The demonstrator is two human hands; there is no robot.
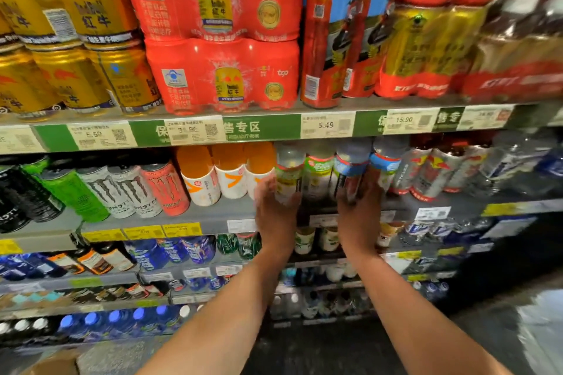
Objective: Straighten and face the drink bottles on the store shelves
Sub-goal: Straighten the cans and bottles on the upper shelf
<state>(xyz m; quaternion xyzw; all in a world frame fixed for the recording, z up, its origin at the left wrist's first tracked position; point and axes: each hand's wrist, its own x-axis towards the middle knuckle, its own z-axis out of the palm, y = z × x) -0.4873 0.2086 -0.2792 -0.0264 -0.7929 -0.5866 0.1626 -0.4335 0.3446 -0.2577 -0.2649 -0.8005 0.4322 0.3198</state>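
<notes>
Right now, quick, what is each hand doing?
Left hand: grips the green-labelled bottle.
Right hand: grips the blue-labelled bottle.

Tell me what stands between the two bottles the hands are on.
In the head view, one bottle with a green-and-white label stands between the left hand's green-label bottle and the right hand's blue-label bottle.

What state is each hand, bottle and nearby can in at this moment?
Left hand: grips the green-label bottle, upright.
Right hand: grips the blue-label bottle, upright.
Orange-cap bottles: upright, untouched.
Monster cans: upright, faced forward.
Red multipacks: stacked two high.
</notes>
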